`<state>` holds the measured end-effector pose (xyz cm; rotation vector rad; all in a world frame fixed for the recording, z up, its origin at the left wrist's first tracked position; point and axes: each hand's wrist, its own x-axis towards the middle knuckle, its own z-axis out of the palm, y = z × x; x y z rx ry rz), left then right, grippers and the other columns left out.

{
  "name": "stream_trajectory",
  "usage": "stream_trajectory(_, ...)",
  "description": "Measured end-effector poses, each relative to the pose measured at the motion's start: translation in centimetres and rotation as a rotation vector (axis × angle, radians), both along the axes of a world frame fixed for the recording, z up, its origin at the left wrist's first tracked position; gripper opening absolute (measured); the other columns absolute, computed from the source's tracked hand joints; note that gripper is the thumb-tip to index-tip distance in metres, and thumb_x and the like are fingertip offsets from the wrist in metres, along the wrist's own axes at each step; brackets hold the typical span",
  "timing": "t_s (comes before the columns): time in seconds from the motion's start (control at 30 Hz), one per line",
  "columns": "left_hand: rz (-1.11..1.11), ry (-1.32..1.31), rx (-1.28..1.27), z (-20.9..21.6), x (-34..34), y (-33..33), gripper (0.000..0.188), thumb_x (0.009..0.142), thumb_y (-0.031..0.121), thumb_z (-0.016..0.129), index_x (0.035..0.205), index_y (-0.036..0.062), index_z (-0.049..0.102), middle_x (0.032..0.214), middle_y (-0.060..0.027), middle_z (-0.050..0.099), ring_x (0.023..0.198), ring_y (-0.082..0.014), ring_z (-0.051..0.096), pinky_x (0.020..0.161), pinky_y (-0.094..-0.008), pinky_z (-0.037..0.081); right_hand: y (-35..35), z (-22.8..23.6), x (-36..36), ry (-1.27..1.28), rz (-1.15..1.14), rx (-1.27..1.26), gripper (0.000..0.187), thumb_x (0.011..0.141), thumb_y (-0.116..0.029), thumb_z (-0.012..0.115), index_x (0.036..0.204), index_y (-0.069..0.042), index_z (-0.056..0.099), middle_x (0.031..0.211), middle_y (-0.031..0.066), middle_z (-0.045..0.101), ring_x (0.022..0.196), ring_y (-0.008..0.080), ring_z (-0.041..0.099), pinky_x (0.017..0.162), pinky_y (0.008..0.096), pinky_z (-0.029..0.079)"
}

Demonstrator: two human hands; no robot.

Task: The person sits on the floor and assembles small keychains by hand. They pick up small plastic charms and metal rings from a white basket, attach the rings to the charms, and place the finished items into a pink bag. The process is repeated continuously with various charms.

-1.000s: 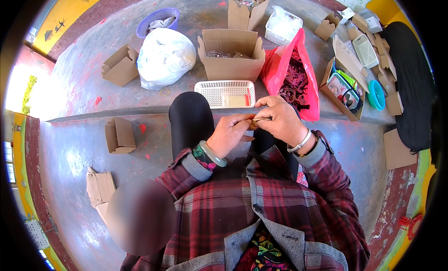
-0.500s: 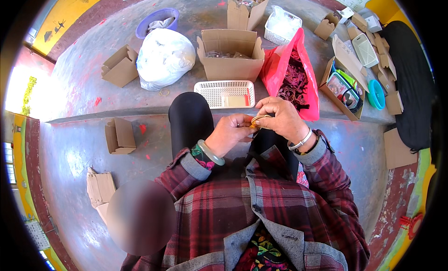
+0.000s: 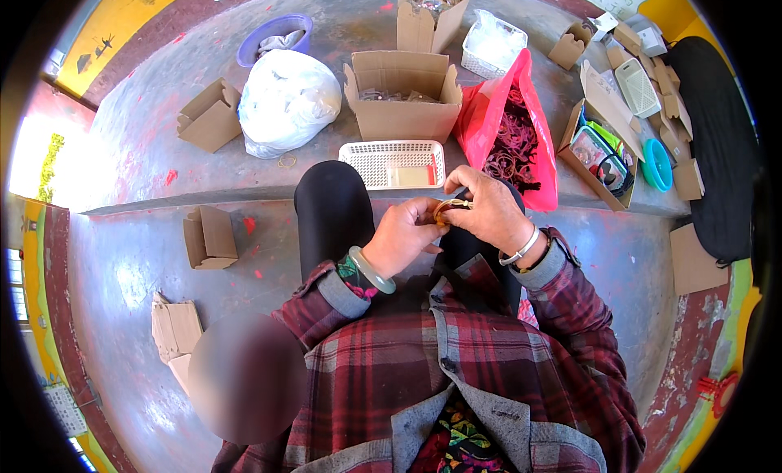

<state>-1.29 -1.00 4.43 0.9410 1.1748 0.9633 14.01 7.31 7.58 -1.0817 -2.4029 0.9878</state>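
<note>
Between my two hands, above my knees, is a small looped yellow-gold cord [image 3: 445, 208], partly hidden by the fingers. My left hand [image 3: 401, 238] pinches its left side with thumb and forefinger. On the other side my right hand [image 3: 494, 212] grips the loop, its fingers bent over it. Just beyond the hands, a white perforated plastic basket [image 3: 350, 165] sits on the raised ledge, with a flat pale packet [image 3: 410, 176] in it. An open pink bag [image 3: 470, 129] of dark reddish cords [image 3: 511, 139] stands beyond my right hand.
A cardboard box [image 3: 401, 120] of small packets stands behind the basket. To its left are a stuffed white plastic bag [image 3: 289, 107], a purple basin [image 3: 308, 35] and a small open box [image 3: 213, 124]. A turquoise basket [image 3: 656, 165] and more boxes lie right. A step edge [image 3: 187, 201] crosses ahead.
Both hands stay together around the cord loop. The right hand has turned slightly and shifted a little down and left, so the loop shows more between the fingers.
</note>
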Motion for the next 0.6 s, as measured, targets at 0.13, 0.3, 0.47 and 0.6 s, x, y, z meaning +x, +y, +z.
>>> stream_trajectory(0.13,0.051,0.105,0.098,-0.1,0.5,-0.1,0.036,0.078,0.001,0.060,0.113,0.0002,0.048,0.089,-0.0081,0.061,0.078,-0.0133,0.060,0.065,-0.0267,0.052,1.2,-1.8,0.6,0.080,0.127,-0.249,0.035,0.071,-0.008,0.067,0.103,0.001,0.056,0.080,0.0089,0.063,0.072,0.0134,0.060,0.066,0.0260,0.046)
stream_trajectory(0.3,0.122,0.213,0.277,-1.7,0.7,-0.1,0.050,0.073,-0.001,0.063,0.116,0.0015,0.038,0.094,-0.0153,0.057,0.081,-0.0225,0.061,0.073,-0.0323,0.049,1.1,-2.6,0.5,0.220,0.153,-0.324,0.025,0.070,-0.017,0.066,0.089,-0.001,0.063,0.074,0.0150,0.064,0.069,0.0274,0.063,0.063,0.0335,0.047)
stream_trajectory(0.47,0.151,0.319,0.352,-2.0,0.7,-0.1,0.057,0.070,-0.001,0.066,0.118,0.0015,0.035,0.103,-0.0183,0.050,0.090,-0.0263,0.058,0.075,-0.0340,0.049,1.3,-1.0,0.5,0.032,0.245,-0.274,0.019,0.071,-0.010,0.064,0.086,0.001,0.065,0.077,0.0109,0.065,0.070,0.0154,0.062,0.066,0.0268,0.047)
stream_trajectory(0.6,-0.001,0.382,0.400,-1.5,0.3,-0.1,0.061,0.071,-0.002,0.064,0.122,0.0015,0.032,0.103,-0.0187,0.050,0.089,-0.0261,0.059,0.074,-0.0328,0.049,1.4,-1.5,0.7,0.032,0.319,-0.217,0.018,0.069,-0.019,0.063,0.081,-0.006,0.067,0.077,0.0141,0.063,0.070,0.0291,0.061,0.064,0.0337,0.047)
